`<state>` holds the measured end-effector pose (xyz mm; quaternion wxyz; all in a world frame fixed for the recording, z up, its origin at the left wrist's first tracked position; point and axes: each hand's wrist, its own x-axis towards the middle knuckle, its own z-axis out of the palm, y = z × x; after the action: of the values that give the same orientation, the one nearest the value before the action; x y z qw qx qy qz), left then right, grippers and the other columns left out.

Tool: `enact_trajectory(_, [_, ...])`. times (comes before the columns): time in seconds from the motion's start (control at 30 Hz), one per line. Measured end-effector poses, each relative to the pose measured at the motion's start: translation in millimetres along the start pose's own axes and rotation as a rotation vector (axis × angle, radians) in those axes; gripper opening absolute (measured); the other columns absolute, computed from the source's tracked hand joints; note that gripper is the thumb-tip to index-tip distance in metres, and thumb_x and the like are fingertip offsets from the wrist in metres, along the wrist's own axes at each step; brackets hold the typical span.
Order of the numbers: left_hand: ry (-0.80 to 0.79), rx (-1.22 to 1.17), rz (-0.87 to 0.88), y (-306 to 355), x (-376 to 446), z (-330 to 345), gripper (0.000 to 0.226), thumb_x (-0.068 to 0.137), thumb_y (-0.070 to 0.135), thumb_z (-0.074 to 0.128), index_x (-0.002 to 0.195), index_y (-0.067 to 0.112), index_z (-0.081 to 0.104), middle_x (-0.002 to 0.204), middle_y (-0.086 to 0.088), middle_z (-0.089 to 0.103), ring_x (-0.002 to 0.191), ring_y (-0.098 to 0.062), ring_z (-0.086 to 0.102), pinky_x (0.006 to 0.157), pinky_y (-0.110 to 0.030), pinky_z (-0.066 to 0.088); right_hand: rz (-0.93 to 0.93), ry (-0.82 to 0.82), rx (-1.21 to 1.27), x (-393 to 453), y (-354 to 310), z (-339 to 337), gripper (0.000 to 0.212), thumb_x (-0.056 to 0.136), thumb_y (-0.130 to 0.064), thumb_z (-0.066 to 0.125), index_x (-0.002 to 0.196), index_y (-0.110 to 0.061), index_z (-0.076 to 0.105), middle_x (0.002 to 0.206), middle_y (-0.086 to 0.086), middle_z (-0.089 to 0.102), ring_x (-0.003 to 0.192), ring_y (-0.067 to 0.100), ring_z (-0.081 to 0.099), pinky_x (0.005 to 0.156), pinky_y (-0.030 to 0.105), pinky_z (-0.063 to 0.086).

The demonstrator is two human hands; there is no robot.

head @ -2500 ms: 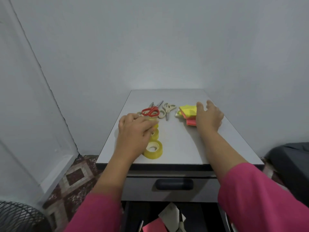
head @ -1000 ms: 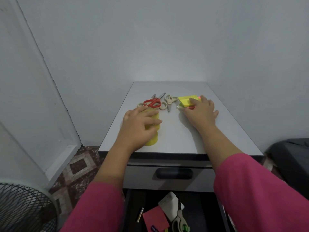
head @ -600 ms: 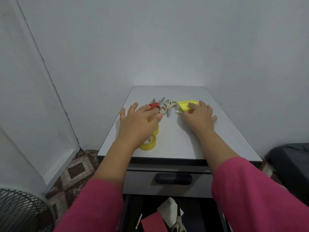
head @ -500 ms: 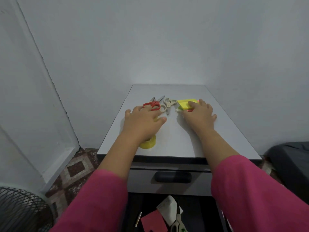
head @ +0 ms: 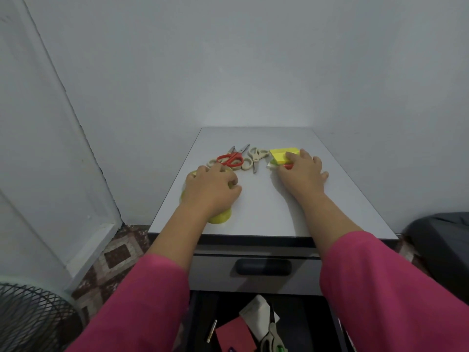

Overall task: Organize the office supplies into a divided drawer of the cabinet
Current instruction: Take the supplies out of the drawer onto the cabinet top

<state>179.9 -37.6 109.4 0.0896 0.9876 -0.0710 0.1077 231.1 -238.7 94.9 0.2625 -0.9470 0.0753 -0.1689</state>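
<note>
Since a moment ago, left hand has curled down over the tape rolls, gripping them; right hand presses spread fingers on notes; drawer lies below.

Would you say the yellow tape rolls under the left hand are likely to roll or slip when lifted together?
Probably. The yellow tape rolls are round and glossy-looking, so they may slide apart or roll if tipped on edge. They look light. The left hand covers most of them near the cabinet top edge.
</note>
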Motion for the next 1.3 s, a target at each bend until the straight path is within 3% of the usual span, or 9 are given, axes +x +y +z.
enact_trajectory(0.3, [-0.031, -0.022, -0.011, 6, -5, -14, 0.045, 0.088, 0.062, 0.040, 0.130, 0.049, 0.048, 0.151, 0.011, 0.029, 0.137, -0.025, 0.026, 0.109, -0.054, 0.016, -0.113, 0.088, -0.042, -12, -1, -5, 0.049, 0.091, -0.045, 0.051, 0.137, -0.028, 0.048, 0.159, 0.001, 0.018, 0.147, 0.029, 0.000, 0.113, 0.060, -0.004])
enact_trajectory(0.4, [0.014, -0.011, 0.027, 12, -16, -18, 0.048, 0.090, 0.064, 0.037, 0.136, 0.051, 0.040, 0.156, 0.012, 0.021, 0.144, -0.024, 0.013, 0.113, -0.056, 0.005, -0.184, 0.109, -0.036, -23, -3, -7, 0.045, 0.092, -0.043, 0.053, 0.133, -0.025, 0.054, 0.156, 0.003, 0.026, 0.146, 0.028, 0.010, 0.114, 0.053, 0.005])
enact_trajectory(0.63, [0.186, -0.048, 0.108, 18, -61, -9, 0.046, 0.091, 0.057, 0.040, 0.133, 0.042, 0.049, 0.154, 0.008, 0.030, 0.144, -0.021, 0.017, 0.115, -0.055, 0.005, -0.283, 0.216, 0.147, -75, 0, -24, 0.033, 0.090, -0.024, 0.056, 0.121, -0.018, 0.064, 0.129, 0.004, 0.054, 0.124, 0.024, 0.040, 0.103, 0.037, 0.035])
enact_trajectory(0.77, [0.487, -0.187, 0.230, 16, -102, 9, 0.035, 0.087, 0.039, 0.050, 0.114, 0.026, 0.068, 0.129, -0.002, 0.059, 0.122, -0.028, 0.048, 0.105, -0.049, 0.030, -0.535, 0.378, 0.379, -137, 6, -35, 0.019, 0.092, -0.013, 0.054, 0.104, -0.009, 0.069, 0.099, 0.002, 0.064, 0.086, 0.013, 0.055, 0.077, 0.015, 0.040])
enact_trajectory(0.83, [0.671, -0.211, 0.321, 15, -122, 20, 0.024, 0.085, 0.026, 0.057, 0.100, 0.018, 0.073, 0.107, -0.002, 0.066, 0.102, -0.025, 0.054, 0.090, -0.039, 0.037, -0.631, 0.353, 0.366, -168, 19, -29, 0.020, 0.093, -0.014, 0.051, 0.101, -0.006, 0.068, 0.091, 0.003, 0.064, 0.081, 0.012, 0.055, 0.074, 0.017, 0.041])
enact_trajectory(0.9, [0.707, -0.191, 0.387, 15, -139, 34, 0.016, 0.083, 0.018, 0.059, 0.090, 0.014, 0.072, 0.091, 0.000, 0.065, 0.089, -0.023, 0.053, 0.078, -0.035, 0.037, -0.657, 0.258, 0.335, -194, 38, -16, 0.019, 0.093, -0.016, 0.052, 0.100, -0.007, 0.068, 0.088, 0.002, 0.063, 0.082, 0.010, 0.055, 0.072, 0.020, 0.044])
enact_trajectory(1.03, [0.382, -0.069, 0.460, 2, -163, 83, 0.023, 0.083, 0.021, 0.050, 0.081, 0.009, 0.070, 0.081, -0.004, 0.064, 0.081, -0.026, 0.055, 0.067, -0.035, 0.044, -0.424, -0.001, 0.273, -233, 82, 19, 0.016, 0.092, -0.011, 0.059, 0.103, -0.014, 0.069, 0.096, -0.001, 0.064, 0.086, 0.011, 0.059, 0.073, 0.025, 0.046])
enact_trajectory(1.17, [-0.311, 0.077, 0.465, -15, -175, 131, 0.030, 0.095, 0.022, 0.044, 0.111, 0.014, 0.068, 0.107, -0.008, 0.065, 0.106, -0.027, 0.052, 0.085, -0.037, 0.045, -0.135, -0.398, 0.021, -254, 120, 50, 0.023, 0.094, -0.020, 0.052, 0.112, -0.019, 0.067, 0.113, 0.004, 0.064, 0.103, 0.021, 0.060, 0.086, 0.032, 0.048])
enact_trajectory(1.3, [-0.712, 0.186, 0.301, -21, -183, 164, 0.036, 0.093, 0.026, 0.051, 0.129, 0.025, 0.058, 0.124, -0.011, 0.055, 0.115, -0.028, 0.051, 0.093, -0.034, 0.043, 0.045, -0.667, -0.198, -271, 143, 70, 0.028, 0.093, -0.020, 0.049, 0.114, -0.017, 0.066, 0.118, 0.009, 0.064, 0.107, 0.026, 0.061, 0.086, 0.032, 0.049])
